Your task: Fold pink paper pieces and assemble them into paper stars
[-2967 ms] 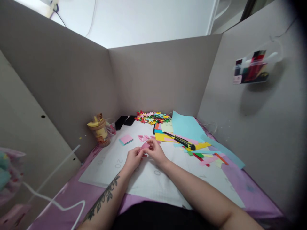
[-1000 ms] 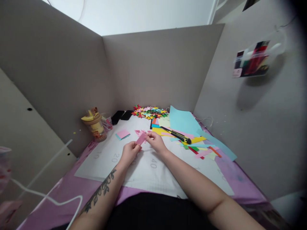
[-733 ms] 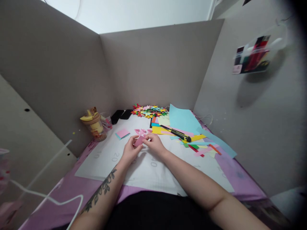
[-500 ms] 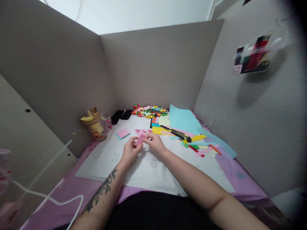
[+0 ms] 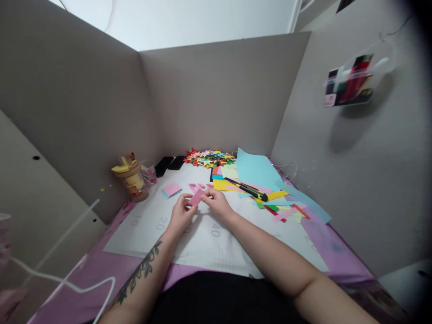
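A small pink piece of paper (image 5: 196, 197) is pinched between both hands above the white sheet (image 5: 141, 238). My left hand (image 5: 182, 211) grips its left and lower side, fingers closed. At its right edge my right hand (image 5: 216, 201) holds it between thumb and fingers. Just beyond the fingertips lie several folded pink paper pieces (image 5: 200, 186), partly hidden by my hands. To the left rests a little stack of pink and blue paper squares (image 5: 172, 190).
Colourful paper stars (image 5: 209, 157) are heaped at the back. A yellow-black box cutter (image 5: 249, 189) lies on paper strips (image 5: 280, 204) to the right, near a large light-blue sheet (image 5: 256, 168). A lidded cup (image 5: 132, 180) and black phone-like slabs (image 5: 169, 164) stand at back left.
The view has shifted slightly. Both hands stay on the pink paper, which now shows a little more of its flat face.
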A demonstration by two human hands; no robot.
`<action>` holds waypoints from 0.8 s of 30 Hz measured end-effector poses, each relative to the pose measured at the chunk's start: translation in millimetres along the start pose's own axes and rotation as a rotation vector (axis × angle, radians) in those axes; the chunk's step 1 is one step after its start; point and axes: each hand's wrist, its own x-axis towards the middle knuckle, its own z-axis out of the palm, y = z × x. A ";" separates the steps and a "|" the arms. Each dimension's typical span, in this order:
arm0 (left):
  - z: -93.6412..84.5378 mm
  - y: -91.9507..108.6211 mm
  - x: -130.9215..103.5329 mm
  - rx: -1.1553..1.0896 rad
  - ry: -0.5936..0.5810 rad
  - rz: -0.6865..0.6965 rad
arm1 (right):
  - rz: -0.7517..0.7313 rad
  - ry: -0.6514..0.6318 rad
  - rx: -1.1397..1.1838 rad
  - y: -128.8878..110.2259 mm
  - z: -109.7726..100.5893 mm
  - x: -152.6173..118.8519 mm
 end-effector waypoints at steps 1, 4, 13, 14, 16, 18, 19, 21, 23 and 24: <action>0.0 0.0 -0.6 -0.005 0.004 0.000 | 0.008 -0.022 0.013 -1.2 2.2 -2.0; 0.4 1.0 -2.0 -0.028 0.011 0.007 | 0.049 -0.081 0.035 -2.8 8.3 -6.5; 2.5 8.5 -3.6 0.037 0.071 0.057 | 0.120 0.015 0.178 10.0 -9.9 13.9; 2.2 7.2 -3.9 0.063 0.073 0.062 | 0.130 0.044 0.190 11.5 -15.0 17.1; 1.1 3.4 -4.3 0.125 0.092 0.079 | 0.154 0.151 0.214 12.0 -24.8 21.7; -0.1 -0.6 -4.5 0.175 0.121 0.100 | 0.109 0.176 0.215 8.5 -31.8 23.1; -0.6 -2.2 -4.5 0.191 0.131 0.111 | 0.071 0.157 0.204 5.5 -33.6 22.5; -1.0 -4.2 -4.4 0.212 0.140 0.128 | 0.009 0.060 0.184 -1.9 -33.9 19.3; -0.7 -4.8 -4.2 0.229 0.140 0.139 | -0.053 -0.045 0.150 -9.0 -31.1 15.2; -0.5 -4.8 -4.2 0.236 0.142 0.146 | -0.091 -0.082 0.120 -11.8 -29.4 13.3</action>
